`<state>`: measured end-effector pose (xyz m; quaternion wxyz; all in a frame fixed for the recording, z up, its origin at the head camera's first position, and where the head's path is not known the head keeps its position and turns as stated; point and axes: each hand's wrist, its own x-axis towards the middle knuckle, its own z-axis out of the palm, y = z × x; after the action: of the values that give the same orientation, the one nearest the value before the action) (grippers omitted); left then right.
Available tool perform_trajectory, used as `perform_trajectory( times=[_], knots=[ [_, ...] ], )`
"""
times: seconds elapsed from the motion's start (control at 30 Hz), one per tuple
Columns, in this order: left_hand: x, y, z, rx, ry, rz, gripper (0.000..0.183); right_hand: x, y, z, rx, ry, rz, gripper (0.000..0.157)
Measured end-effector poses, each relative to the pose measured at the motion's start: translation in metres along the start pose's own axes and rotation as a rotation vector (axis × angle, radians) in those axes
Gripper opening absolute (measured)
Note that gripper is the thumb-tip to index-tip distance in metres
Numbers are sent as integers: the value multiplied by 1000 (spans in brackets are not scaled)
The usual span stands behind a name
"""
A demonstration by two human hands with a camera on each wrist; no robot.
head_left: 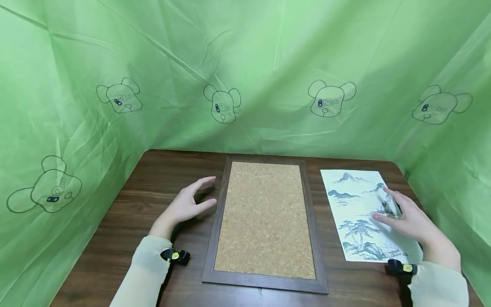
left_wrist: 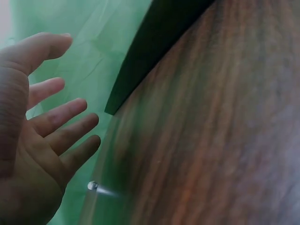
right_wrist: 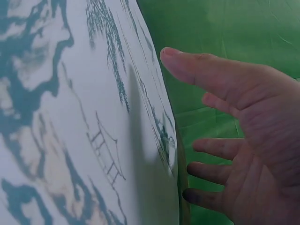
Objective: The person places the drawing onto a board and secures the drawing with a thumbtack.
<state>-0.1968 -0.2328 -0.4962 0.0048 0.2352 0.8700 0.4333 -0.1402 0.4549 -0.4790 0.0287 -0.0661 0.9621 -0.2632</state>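
A framed cork board (head_left: 266,221) with a dark brown wooden frame lies flat in the middle of the table. Just left of its frame is my left hand (head_left: 186,205), thumb and fingers spread apart around nothing. To the right lies a white sheet of paper (head_left: 356,209) printed with blue-grey mountains and pine trees. My right hand (head_left: 412,217) hovers over the right part of this sheet, its fingers parted and reaching past the right edge. In the right wrist view the fingers (right_wrist: 220,149) show beside the paper's edge with nothing between them.
The table (head_left: 153,187) has a dark wood-grain top. Green cloth (head_left: 264,85) printed with bear-head outlines hangs behind it and on both sides. A black band with a small device (head_left: 175,256) sits on the left wrist, and another (head_left: 402,267) on the right.
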Motion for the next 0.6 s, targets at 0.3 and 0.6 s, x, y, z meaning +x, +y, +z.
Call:
perform_trajectory(
  times=[0.3,0.6],
  knots=[
    [2,1,10,49,-112,-30,82,-3,6,1,11,-11,24,108],
    [0,-3,13,94,-188,-48,86,0,8,-1,13,-39,52,111]
  ],
)
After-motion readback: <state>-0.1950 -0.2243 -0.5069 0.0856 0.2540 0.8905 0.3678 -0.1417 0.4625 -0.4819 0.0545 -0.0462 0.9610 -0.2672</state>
